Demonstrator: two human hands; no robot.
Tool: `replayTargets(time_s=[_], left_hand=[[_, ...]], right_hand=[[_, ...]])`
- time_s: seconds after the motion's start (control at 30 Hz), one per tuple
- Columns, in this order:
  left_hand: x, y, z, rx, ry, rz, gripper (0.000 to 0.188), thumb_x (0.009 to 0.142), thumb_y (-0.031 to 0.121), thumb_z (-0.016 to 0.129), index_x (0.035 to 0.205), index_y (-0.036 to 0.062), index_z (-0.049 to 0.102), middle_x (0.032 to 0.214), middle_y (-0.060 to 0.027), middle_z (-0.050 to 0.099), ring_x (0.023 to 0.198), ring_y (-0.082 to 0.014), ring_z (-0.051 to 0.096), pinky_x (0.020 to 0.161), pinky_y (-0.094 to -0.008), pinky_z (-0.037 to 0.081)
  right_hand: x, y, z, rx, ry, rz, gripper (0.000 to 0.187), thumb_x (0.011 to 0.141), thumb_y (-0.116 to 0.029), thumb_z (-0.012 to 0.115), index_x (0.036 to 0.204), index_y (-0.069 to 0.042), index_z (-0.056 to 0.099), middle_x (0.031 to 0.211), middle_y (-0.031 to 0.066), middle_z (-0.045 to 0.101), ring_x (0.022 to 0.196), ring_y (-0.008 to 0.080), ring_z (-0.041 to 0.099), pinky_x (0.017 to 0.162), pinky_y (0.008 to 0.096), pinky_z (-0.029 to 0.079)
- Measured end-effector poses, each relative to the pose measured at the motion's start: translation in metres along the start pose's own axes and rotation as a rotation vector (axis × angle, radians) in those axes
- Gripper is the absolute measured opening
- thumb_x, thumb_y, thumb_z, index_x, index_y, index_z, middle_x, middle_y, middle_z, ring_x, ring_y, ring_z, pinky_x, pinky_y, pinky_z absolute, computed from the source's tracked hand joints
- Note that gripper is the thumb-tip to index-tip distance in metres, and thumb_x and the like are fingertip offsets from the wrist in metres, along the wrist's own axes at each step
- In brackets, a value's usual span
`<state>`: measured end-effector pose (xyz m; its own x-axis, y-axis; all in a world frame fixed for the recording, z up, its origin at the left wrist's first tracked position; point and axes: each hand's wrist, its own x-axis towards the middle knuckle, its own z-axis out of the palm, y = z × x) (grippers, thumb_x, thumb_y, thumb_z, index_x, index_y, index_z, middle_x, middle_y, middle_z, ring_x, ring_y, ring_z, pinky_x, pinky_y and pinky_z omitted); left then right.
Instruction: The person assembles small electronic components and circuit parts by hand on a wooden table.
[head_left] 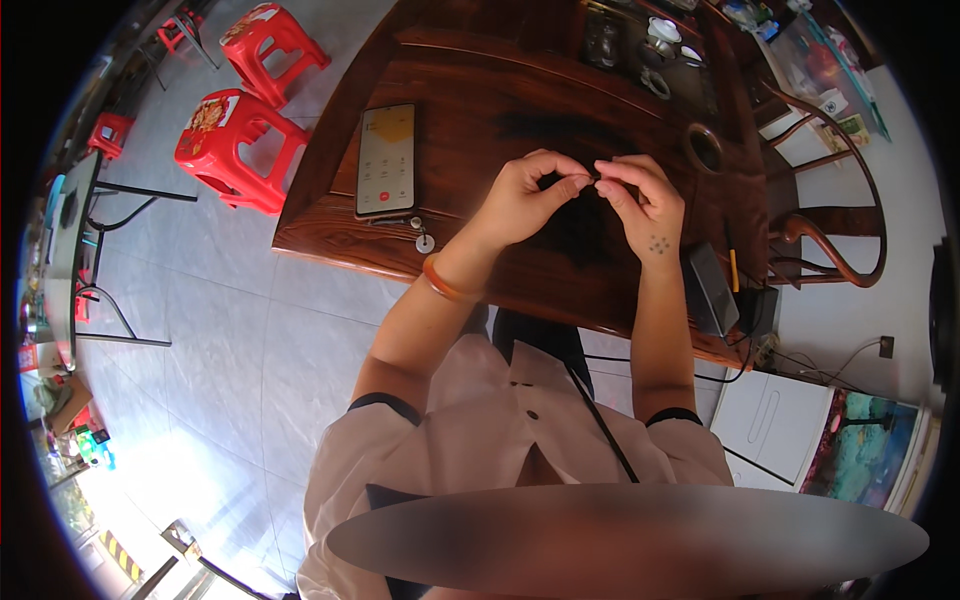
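Clearly it's fingertip work: from where I stand, the left hand (535, 195) and the right hand (645, 200) meet over the dark wooden table (460, 90), each pinching with thumb and forefinger at a small dark thing (596, 178) between them. It's too tiny and too dark against the wood for me to say what it is — a fair guess is that both hands have a grip on it, though the right one's hold is harder to judge. Such a pinch from two sides would suit something that small, since a whole fist would only hide it. Both forearms reach forward over the near edge, which seems to bring the fingers well into the wearer's view. The phone (386, 160) lies face up and lit beyond the left wrist, presumably so it can be read at a glance without crowding the hands; a key ring (424, 241) sits just beside its lower end. Over by the right forearm, a dark slab (710, 290) stands near the table's edge — apparently parked clear of the work — with a yellow stick (734, 270) beside it.
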<state>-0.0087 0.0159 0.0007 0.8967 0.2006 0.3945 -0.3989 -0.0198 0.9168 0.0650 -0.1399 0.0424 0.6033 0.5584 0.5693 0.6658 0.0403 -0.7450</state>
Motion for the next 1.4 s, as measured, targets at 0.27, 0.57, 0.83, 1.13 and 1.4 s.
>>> replayTargets(time_s=[0.27,0.57,0.83,1.13,1.4], left_hand=[[0.005,0.002,-0.002,0.329,0.1,0.2,0.009,0.08,0.005,0.067,0.089,0.005,0.067,0.082,-0.0052,0.065,0.079,-0.0158,0.061,0.074,-0.0292,0.046],[0.005,0.004,0.003,0.848,0.231,0.481,0.009,0.071,0.009,0.07,0.078,0.0115,0.064,0.077,-0.0019,0.063,0.078,-0.0223,0.059,0.083,-0.0387,0.039],[0.005,0.003,0.002,0.789,0.211,0.464,0.009,0.072,0.009,0.071,0.078,0.0109,0.065,0.076,-0.0025,0.063,0.077,-0.0228,0.059,0.084,-0.04,0.039],[0.005,0.003,0.006,0.824,0.258,0.585,0.013,0.07,0.003,0.067,0.078,0.012,0.066,0.076,-0.0024,0.062,0.073,-0.0217,0.059,0.08,-0.0375,0.042],[0.006,0.005,0.006,1.129,0.246,0.701,0.013,0.068,0.012,0.062,0.081,0.0113,0.064,0.076,0.0017,0.058,0.071,-0.0165,0.056,0.084,-0.04,0.042]], right_hand=[[0.008,0.0,-0.006,-0.429,0.061,-0.296,0.016,0.074,-0.005,0.071,0.09,-0.008,0.069,0.082,0.0049,0.062,0.074,0.02,0.06,0.074,0.0318,0.048],[0.007,0.001,-0.002,-0.736,-0.056,-0.405,0.015,0.07,-0.011,0.073,0.084,-0.012,0.067,0.083,-0.0011,0.061,0.077,0.0179,0.06,0.086,0.0398,0.045],[0.0,0.004,0.001,-0.53,-0.083,-0.167,0.011,0.074,-0.005,0.069,0.083,-0.009,0.064,0.08,0.0022,0.058,0.073,0.0187,0.059,0.079,0.0362,0.046],[-0.005,0.026,0.008,1.215,-0.084,0.62,0.009,0.084,-0.007,0.06,0.088,0.0,0.065,0.07,0.0025,0.057,0.058,0.0102,0.047,0.067,0.0283,0.044],[0.003,0.011,0.005,-0.694,-0.025,-0.275,0.007,0.071,-0.01,0.072,0.077,-0.011,0.069,0.073,0.0012,0.062,0.063,0.0145,0.059,0.089,0.0393,0.044]])
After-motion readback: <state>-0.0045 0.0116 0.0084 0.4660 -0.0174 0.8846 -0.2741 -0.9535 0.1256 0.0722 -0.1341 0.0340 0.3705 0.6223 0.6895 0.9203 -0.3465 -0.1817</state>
